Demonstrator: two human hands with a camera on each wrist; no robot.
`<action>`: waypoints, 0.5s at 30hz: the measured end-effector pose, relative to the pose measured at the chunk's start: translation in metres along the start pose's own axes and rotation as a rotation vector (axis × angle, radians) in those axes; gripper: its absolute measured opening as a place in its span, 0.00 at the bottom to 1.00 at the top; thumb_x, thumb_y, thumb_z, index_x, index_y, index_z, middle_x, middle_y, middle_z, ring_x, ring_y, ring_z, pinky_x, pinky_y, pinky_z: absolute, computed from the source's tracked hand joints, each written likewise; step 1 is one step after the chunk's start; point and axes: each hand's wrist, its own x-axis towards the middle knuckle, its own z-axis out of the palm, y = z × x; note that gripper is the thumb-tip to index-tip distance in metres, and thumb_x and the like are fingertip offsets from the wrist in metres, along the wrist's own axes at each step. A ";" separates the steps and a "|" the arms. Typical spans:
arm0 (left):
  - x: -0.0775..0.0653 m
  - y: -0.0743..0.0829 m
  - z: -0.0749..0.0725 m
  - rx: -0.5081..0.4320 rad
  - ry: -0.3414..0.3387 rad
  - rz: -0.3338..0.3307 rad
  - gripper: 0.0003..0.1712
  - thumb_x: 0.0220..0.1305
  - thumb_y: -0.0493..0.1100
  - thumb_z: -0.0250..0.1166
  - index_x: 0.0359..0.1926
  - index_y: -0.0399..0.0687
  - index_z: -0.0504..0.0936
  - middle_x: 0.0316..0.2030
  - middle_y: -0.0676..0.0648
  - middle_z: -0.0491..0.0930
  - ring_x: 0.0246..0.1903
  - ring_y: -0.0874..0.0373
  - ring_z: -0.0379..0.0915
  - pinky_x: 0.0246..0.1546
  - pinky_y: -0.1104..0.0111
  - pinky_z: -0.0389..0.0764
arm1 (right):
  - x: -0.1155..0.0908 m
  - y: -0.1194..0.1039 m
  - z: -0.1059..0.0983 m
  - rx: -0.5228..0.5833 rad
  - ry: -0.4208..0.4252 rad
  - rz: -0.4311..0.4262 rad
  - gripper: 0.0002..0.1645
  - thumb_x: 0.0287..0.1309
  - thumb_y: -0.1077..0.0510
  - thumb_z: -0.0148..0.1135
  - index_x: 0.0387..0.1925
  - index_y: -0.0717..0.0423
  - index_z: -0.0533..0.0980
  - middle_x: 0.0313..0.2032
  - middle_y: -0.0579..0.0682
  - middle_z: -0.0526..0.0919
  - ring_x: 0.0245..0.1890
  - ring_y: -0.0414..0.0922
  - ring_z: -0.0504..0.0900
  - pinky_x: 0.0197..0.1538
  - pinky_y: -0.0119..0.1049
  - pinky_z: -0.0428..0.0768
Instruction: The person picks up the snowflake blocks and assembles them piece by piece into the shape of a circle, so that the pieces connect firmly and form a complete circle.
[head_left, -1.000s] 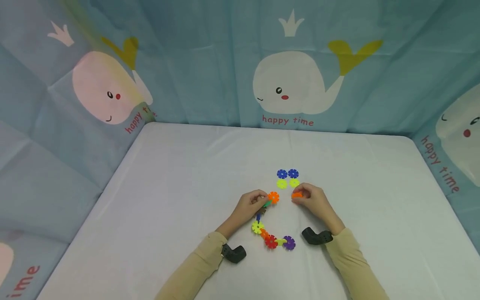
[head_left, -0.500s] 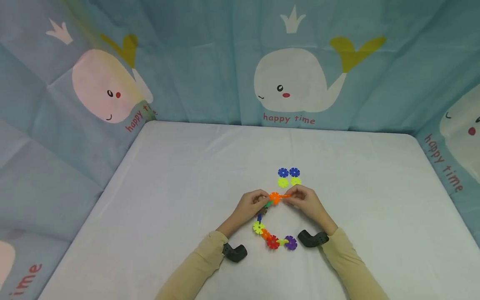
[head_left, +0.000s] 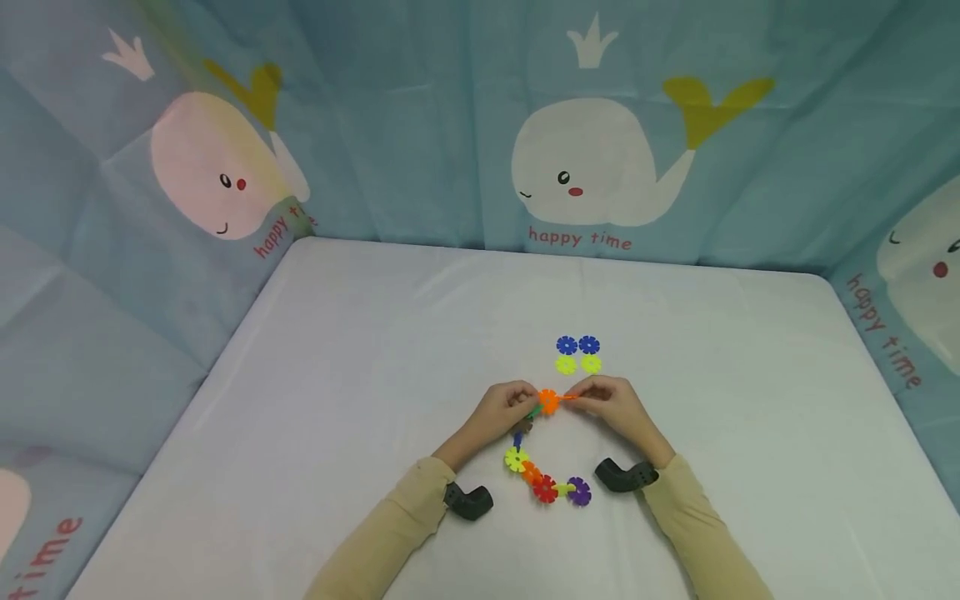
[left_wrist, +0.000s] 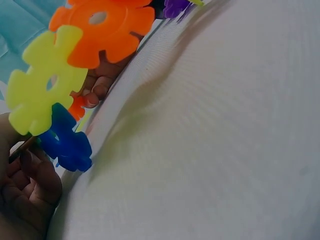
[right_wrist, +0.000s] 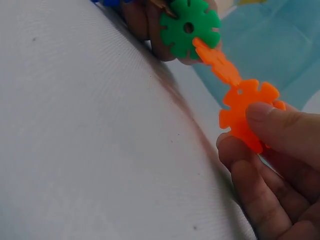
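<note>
A chain of notched plastic snowflake discs curves below my hands in the head view, from a purple disc (head_left: pixel 579 492) through a red disc (head_left: pixel 545 489), a yellow disc (left_wrist: pixel 47 82) and a blue disc (left_wrist: pixel 69 142). My left hand (head_left: pixel 504 412) holds its upper end near the green disc (right_wrist: pixel 190 29). An orange disc (head_left: pixel 549 402) is slotted into the green one. Between thumb and fingers, my right hand (head_left: pixel 613 410) pinches another orange disc (right_wrist: pixel 242 112). Its edge meets the first orange disc; how deep the notches interlock cannot be told.
Beyond my hands lie two loose blue discs (head_left: pixel 577 344) and two loose yellow discs (head_left: pixel 578 364) on the white table (head_left: pixel 390 333). Blue printed curtains (head_left: pixel 420 167) stand behind and at the sides. A dark device (head_left: pixel 626 476) sits at each wrist.
My right hand has moved left and brought its orange disc against the chain's orange disc. Over the last half second both hands have dropped slightly. My left hand keeps its hold.
</note>
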 end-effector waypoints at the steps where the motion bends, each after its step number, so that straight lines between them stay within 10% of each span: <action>1: 0.000 0.000 0.000 0.005 -0.006 -0.004 0.08 0.63 0.33 0.54 0.36 0.29 0.76 0.19 0.40 0.73 0.16 0.58 0.65 0.20 0.74 0.68 | 0.000 0.000 0.000 0.000 -0.006 -0.002 0.05 0.49 0.71 0.61 0.31 0.68 0.78 0.31 0.58 0.80 0.31 0.50 0.78 0.36 0.30 0.74; 15: 0.002 -0.003 0.000 0.009 -0.057 0.023 0.09 0.64 0.33 0.53 0.35 0.28 0.75 0.18 0.38 0.71 0.15 0.55 0.64 0.18 0.74 0.67 | -0.001 0.003 0.000 0.039 -0.065 -0.045 0.03 0.48 0.74 0.60 0.27 0.68 0.78 0.30 0.59 0.80 0.31 0.49 0.80 0.35 0.31 0.76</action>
